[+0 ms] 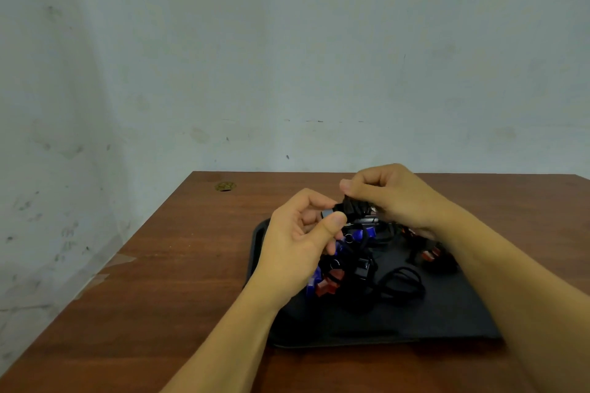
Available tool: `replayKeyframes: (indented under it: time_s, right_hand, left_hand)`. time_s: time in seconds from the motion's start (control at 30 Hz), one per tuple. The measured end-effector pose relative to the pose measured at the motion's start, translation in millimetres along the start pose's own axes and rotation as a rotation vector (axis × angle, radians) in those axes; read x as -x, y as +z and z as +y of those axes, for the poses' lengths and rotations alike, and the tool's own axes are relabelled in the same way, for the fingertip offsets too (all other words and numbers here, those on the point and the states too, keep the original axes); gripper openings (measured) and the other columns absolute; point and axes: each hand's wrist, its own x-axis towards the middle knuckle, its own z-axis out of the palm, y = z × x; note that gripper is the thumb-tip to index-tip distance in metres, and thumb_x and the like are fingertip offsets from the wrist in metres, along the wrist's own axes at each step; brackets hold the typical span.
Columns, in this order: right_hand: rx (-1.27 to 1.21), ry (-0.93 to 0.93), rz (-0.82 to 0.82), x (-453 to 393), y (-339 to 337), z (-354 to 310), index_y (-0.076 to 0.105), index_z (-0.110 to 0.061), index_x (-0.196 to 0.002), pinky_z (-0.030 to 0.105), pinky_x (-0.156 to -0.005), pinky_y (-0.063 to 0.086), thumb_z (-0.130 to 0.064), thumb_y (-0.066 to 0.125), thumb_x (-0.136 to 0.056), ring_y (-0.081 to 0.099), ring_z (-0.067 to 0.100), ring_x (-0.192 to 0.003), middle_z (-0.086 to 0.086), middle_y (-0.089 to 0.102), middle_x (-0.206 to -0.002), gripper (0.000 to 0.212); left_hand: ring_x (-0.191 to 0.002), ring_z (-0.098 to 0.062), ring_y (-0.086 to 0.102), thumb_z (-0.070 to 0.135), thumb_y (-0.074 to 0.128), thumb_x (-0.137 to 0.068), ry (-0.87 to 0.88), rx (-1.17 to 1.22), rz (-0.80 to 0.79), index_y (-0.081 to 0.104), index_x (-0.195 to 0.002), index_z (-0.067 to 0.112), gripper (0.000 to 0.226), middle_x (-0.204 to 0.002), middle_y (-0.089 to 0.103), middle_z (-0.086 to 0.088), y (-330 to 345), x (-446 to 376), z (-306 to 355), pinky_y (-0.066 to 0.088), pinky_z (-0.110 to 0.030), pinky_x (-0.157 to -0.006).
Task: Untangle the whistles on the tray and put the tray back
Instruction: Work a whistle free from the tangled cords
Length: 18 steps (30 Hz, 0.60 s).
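We're working at the wooden table (166, 281), black tray (447, 313) sitting on it with the whistles (348, 268) mostly knotted in one clump of black cords. Our left hand (300, 233) and right hand (383, 198) are both pinching a black whistle (349, 209) above the tray. Judging early: untangling barely begun, tray return pending.

— Where can I get in?
— Bare wooden table (178, 281) left of the black tray (415, 325); its near half lies free.
— What blocks me?
— The tangled whistles (348, 268) heaped mid-tray, more by the right forearm (498, 265).
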Motion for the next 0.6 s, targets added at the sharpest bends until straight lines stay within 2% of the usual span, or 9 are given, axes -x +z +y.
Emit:
replayKeyframes:
  time_s: [0.07, 0.13, 0.2, 0.3, 0.37, 0.43, 0.53, 0.6]
  right_hand:
    - [-0.174, 0.069, -0.006, 0.1, 4.5, 9.4, 0.067, -0.023, -0.058, 0.022, -0.048, 0.023, -0.041, 0.068, -0.086, 0.031, 0.010, -0.047, -0.005, 0.050, -0.053, 0.033]
    - [-0.279, 0.094, 0.004, 0.8, 12.8, 16.5, 0.064, -0.023, -0.057, 0.022, -0.046, 0.018, -0.045, 0.067, -0.083, 0.027, 0.009, -0.048, -0.002, 0.042, -0.055, 0.034]
    - [-0.340, 0.110, 0.028, 0.9, 23.2, 21.5, 0.065, -0.024, -0.058, 0.020, -0.044, 0.017, -0.044, 0.064, -0.086, 0.025, 0.007, -0.047, -0.003, 0.037, -0.054, 0.034]
    - [-0.390, 0.118, 0.056, 2.1, 39.9, 28.6, 0.063, -0.028, -0.051, 0.019, -0.044, 0.018, -0.028, 0.056, -0.100, 0.023, 0.006, -0.046, -0.006, 0.036, -0.053, 0.050]
    - [-0.387, 0.110, 0.072, 3.3, 48.7, 32.6, 0.062, -0.029, -0.052, 0.019, -0.044, 0.019, -0.025, 0.052, -0.104, 0.023, 0.005, -0.044, -0.007, 0.039, -0.053, 0.053]
    - [-0.302, 0.052, 0.097, 4.2, 55.0, 35.1, 0.061, -0.026, -0.059, 0.018, -0.043, 0.024, -0.024, 0.051, -0.105, 0.029, 0.004, -0.045, -0.006, 0.044, -0.056, 0.047]
    - [0.060, -0.115, 0.130, 5.3, 59.8, 36.1, 0.060, -0.021, -0.071, 0.015, -0.052, 0.034, -0.020, 0.052, -0.104, 0.041, 0.001, -0.050, -0.011, 0.051, -0.059, 0.034]
    - [0.298, -0.179, 0.102, 8.1, 60.2, 34.0, 0.062, -0.028, -0.077, 0.018, -0.057, 0.039, -0.024, 0.051, -0.104, 0.049, 0.002, -0.058, -0.017, 0.057, -0.063, 0.029]
  left_hand:
    - [-0.050, -0.013, 0.052, 0.001, 0.063, -0.093, -0.003, 0.078, 0.017, 0.062, -0.096, 0.005, 0.005, -0.065, 0.065, -0.004, 1.1, -0.6, -0.2, 0.046, -0.023, -0.055]
    - [-0.050, -0.012, 0.052, 0.000, 0.062, -0.093, -0.014, 0.122, 0.037, 0.060, -0.095, 0.003, 0.005, -0.064, 0.064, -0.005, 2.9, -1.0, -0.4, 0.045, -0.022, -0.054]
    - [-0.050, -0.012, 0.052, -0.001, 0.061, -0.094, -0.037, 0.161, 0.080, 0.058, -0.094, 0.003, 0.005, -0.065, 0.064, -0.007, 3.5, -1.4, -1.2, 0.046, -0.023, -0.053]
    - [-0.051, -0.014, 0.054, -0.001, 0.061, -0.094, -0.058, 0.190, 0.163, 0.058, -0.094, 0.002, 0.004, -0.066, 0.065, -0.009, 1.1, -3.4, -5.5, 0.046, -0.024, -0.053]
    - [-0.052, -0.016, 0.055, -0.001, 0.061, -0.094, -0.067, 0.187, 0.209, 0.058, -0.095, 0.000, 0.003, -0.066, 0.065, -0.009, -0.7, -4.5, -8.7, 0.047, -0.025, -0.053]
    - [-0.053, -0.016, 0.057, -0.001, 0.061, -0.094, -0.078, 0.190, 0.245, 0.059, -0.095, -0.001, 0.003, -0.065, 0.066, -0.009, -2.6, -5.5, -10.3, 0.047, -0.025, -0.052]
    - [-0.053, -0.016, 0.058, 0.001, 0.062, -0.094, -0.093, 0.175, 0.276, 0.058, -0.095, -0.002, 0.004, -0.066, 0.066, -0.008, -7.6, -6.5, -13.4, 0.049, -0.025, -0.053]
    - [-0.054, -0.016, 0.058, 0.003, 0.062, -0.095, -0.093, 0.061, 0.278, 0.057, -0.096, 0.001, 0.005, -0.066, 0.066, -0.007, -12.4, -7.7, -17.0, 0.049, -0.026, -0.055]
